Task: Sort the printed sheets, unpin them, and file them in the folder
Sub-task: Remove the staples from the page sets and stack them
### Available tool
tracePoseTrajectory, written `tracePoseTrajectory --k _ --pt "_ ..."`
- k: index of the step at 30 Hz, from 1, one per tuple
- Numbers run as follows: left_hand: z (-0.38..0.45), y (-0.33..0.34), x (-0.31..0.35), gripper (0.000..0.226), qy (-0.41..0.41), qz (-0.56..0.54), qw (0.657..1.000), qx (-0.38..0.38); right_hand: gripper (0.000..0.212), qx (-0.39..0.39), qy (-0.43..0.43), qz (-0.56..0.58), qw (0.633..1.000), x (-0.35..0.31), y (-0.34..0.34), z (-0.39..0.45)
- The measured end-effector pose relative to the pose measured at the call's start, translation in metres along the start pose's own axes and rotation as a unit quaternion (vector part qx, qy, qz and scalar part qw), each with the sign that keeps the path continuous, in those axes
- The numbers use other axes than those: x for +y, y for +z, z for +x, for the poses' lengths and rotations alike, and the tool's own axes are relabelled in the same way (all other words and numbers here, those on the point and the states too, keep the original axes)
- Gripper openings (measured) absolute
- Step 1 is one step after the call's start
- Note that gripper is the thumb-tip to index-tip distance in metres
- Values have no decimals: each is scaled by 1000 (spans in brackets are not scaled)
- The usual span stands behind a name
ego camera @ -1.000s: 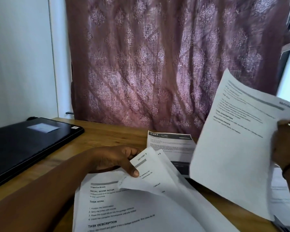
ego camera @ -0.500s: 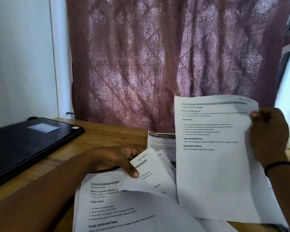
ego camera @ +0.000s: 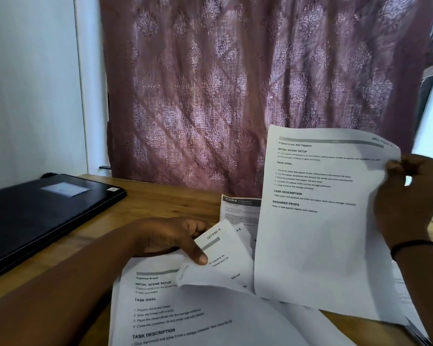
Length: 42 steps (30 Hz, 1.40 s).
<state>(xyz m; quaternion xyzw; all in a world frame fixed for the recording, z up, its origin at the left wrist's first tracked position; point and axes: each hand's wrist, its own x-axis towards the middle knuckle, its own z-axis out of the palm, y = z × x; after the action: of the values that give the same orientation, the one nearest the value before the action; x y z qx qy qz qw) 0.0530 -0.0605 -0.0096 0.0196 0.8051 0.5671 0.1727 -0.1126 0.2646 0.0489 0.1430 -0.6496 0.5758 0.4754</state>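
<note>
The right hand (ego camera: 408, 198) pinches the top right edge of a printed sheet (ego camera: 318, 221) headed "Prepare Green Bell Peppers", holding it upright above the wooden desk (ego camera: 160, 198). The left hand (ego camera: 175, 238) grips the curled corners of sheets marked "SECTION 4" (ego camera: 223, 260), lifted off a flat "Organize Bread" sheet (ego camera: 185, 313). A closed black folder (ego camera: 35, 216) lies far left.

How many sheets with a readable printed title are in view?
2: the Green Bell Peppers sheet raised in the right hand, and the Organize Bread sheet on the table. Other sheets' titles are hidden.
</note>
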Motion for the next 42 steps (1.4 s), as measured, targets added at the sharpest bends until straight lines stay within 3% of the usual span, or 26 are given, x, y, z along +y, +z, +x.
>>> tracePoseTrajectory --k 6,9,11,13,19,26,29,31,34,35,37,40,42 --pt "1 0 0 59 -5 7 1000 6 20 -80 -2 28 996 -5 7 -5" --pt "1 1 -1 59 7 -5 1000 15 11 -176 34 70 981 -17 12 -9" --pt "0 4 0 56 26 -15 999 10 4 -288 85 99 949 -20 17 -17" --pt "-1 6 2 52 46 -6 999 7 13 -383 143 124 904 -19 21 -28" --pt "0 5 -3 58 46 -38 997 47 3 -533 231 121 805 -11 24 -49" --pt "1 2 -7 58 17 -86 993 73 12 -569 254 93 777 -6 20 -50" --pt "1 1 -7 79 11 -97 991 87 14 -563 271 109 773 -2 20 -50" --pt "-1 2 -5 76 8 -92 993 70 23 -565 273 119 770 -5 18 -50" --pt "-4 5 0 68 16 -81 995 57 78 -576 268 117 764 -9 17 -51" --pt "-3 5 0 69 23 -82 994 64 88 -581 271 113 759 -7 17 -51" --pt "-3 7 1 67 28 -77 993 84 70 -601 268 91 747 -7 18 -52" --pt "-4 8 2 45 15 -81 990 113 17 -632 271 61 723 -19 15 -53" --pt "-5 9 3 43 23 -98 986 135 8 -642 280 55 711 -18 16 -52"
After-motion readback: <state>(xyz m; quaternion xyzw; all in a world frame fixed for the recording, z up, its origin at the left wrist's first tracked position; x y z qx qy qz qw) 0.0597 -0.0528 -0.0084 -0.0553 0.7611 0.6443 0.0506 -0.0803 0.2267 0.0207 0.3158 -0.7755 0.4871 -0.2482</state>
